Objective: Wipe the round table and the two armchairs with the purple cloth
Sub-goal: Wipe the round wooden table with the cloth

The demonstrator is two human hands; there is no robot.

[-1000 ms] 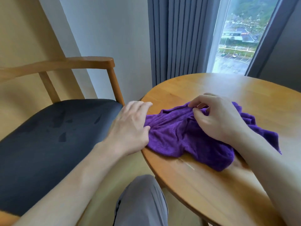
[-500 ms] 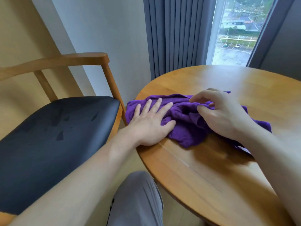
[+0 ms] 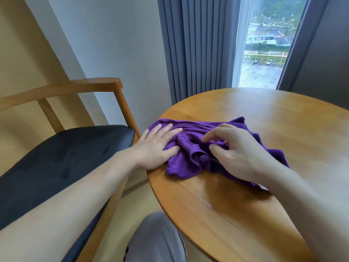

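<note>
Purple cloth (image 3: 190, 148) lies bunched on the round wooden tabletop (image 3: 264, 114), near its left edge. Left hand (image 3: 156, 146) rests flat on the cloth's left part, fingers (image 3: 166, 129) straight and spread, gripping nothing; right hand (image 3: 238, 154) sits over the cloth's right part, fingers loosely bent and parted, forefinger raised, holding nothing. Armchair (image 3: 62, 152) with dark seat and wooden arm stands just left of the tabletop; grey curtain (image 3: 196, 44) behind.
</note>
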